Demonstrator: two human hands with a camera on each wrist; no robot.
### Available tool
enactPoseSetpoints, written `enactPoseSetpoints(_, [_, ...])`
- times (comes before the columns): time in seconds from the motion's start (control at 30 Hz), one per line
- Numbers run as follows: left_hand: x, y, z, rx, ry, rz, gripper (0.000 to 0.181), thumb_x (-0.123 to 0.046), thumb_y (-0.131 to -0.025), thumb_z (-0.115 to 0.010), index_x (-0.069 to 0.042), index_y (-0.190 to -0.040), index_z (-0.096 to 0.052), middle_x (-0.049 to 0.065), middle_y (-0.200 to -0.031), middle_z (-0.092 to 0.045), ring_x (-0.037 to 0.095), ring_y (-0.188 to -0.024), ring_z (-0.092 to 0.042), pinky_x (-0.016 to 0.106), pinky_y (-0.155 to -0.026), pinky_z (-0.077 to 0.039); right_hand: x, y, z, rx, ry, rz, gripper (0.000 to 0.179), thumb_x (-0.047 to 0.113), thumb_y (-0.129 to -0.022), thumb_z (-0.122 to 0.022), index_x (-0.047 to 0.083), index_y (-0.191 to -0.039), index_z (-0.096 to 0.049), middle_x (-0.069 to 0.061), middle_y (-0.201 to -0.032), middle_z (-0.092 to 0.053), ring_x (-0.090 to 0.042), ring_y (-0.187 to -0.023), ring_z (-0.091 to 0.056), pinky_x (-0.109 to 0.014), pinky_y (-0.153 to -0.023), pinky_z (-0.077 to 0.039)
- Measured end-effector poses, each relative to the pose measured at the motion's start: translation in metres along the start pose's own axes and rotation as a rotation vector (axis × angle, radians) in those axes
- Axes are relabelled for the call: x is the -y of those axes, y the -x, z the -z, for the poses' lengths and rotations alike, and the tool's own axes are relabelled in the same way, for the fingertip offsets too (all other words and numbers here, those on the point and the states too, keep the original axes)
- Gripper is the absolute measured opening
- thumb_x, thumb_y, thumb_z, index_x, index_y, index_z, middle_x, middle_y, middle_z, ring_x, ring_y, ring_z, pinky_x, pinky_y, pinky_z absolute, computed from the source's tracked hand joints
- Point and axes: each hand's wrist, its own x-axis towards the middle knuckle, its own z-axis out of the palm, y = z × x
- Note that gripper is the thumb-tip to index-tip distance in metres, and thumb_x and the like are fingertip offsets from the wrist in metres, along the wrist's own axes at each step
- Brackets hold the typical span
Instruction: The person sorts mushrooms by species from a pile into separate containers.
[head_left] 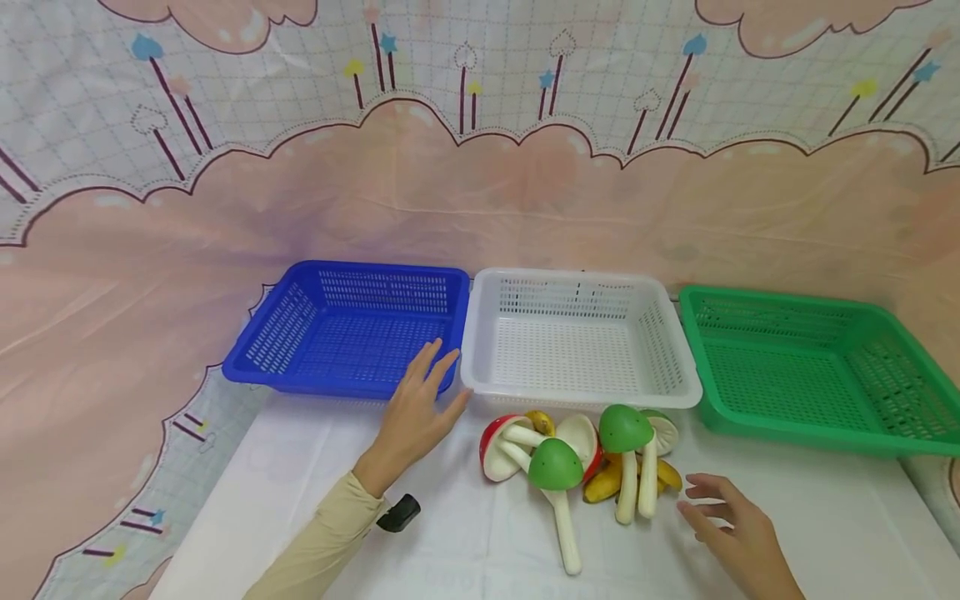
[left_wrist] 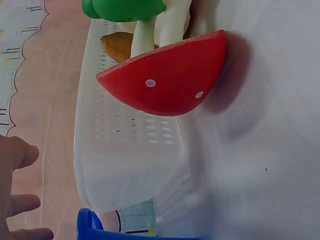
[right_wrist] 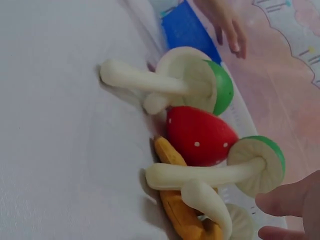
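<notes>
Facing a white plastic basket (head_left: 566, 360) beyond them, your left hand (head_left: 412, 421) and right hand (head_left: 738, 533) look relaxed, gripping nothing. Between them lie toy mushrooms (head_left: 555, 465), probably light, stiff and slick; pinch their stems (head_left: 566, 533). Near your right hand, toy bananas (head_left: 603, 483) likely handle alike.

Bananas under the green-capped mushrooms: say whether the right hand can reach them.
Likely yes: the right hand is empty and the bananas show a bare end facing it, though green-capped mushrooms cross their middle.
</notes>
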Motion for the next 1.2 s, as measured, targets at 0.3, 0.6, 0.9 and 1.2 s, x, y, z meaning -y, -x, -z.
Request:
enactPoseSetpoints(0.3, [-0.002,-0.011,-0.018,0.032,0.017,0.021,0.05,-0.03,-0.089,-0.063,-0.004,-0.131,-0.054,0.017,-0.146,-0.038,0.033,-0.138,-0.029,0.057,-0.103,-0.032,0.0,-0.009,-0.016,0.054,-0.151,-0.156,0.054,0.032,-0.088,-0.067,0.002,-0.127,-0.047,-0.017,-0.112,-0.06,-0.016,-0.083,-0.067,-0.028,-0.063,-0.056])
enactPoseSetpoints(0.6, [-0.001,-0.015,-0.033,0.072,-0.136,0.024,0.055,-0.033,-0.094,-0.054,0.006,-0.134,-0.049,0.018,-0.144,-0.041,0.029,-0.137,-0.031,0.047,-0.107,-0.033,0.0,-0.016,-0.031,0.078,-0.283,-0.195,0.056,0.027,-0.086,-0.069,-0.001,-0.127,-0.044,-0.016,-0.102,-0.063,-0.022,-0.072,-0.066,-0.033,-0.06,-0.057])
enactPoseSetpoints(0.9, [0.003,-0.013,-0.042,-0.004,-0.19,-0.086,0.051,-0.029,-0.095,-0.052,0.006,-0.132,-0.051,0.019,-0.141,-0.045,0.031,-0.134,-0.037,0.046,-0.105,-0.036,0.001,-0.018,-0.034,0.066,-0.327,-0.271,0.061,0.024,-0.083,-0.072,-0.001,-0.131,-0.043,-0.015,-0.105,-0.063,-0.028,-0.067,-0.067,-0.031,-0.065,-0.056])
enactPoseSetpoints(1.2, [0.004,-0.013,-0.045,-0.045,-0.213,-0.128,0.049,-0.026,-0.094,-0.052,0.007,-0.13,-0.053,0.019,-0.138,-0.048,0.032,-0.131,-0.04,0.045,-0.105,-0.036,0.002,-0.018,-0.033,0.045,-0.442,-0.276,0.066,0.017,-0.082,-0.074,-0.002,-0.137,-0.043,-0.013,-0.104,-0.062,-0.014,-0.083,-0.068,-0.031,-0.076,-0.056])
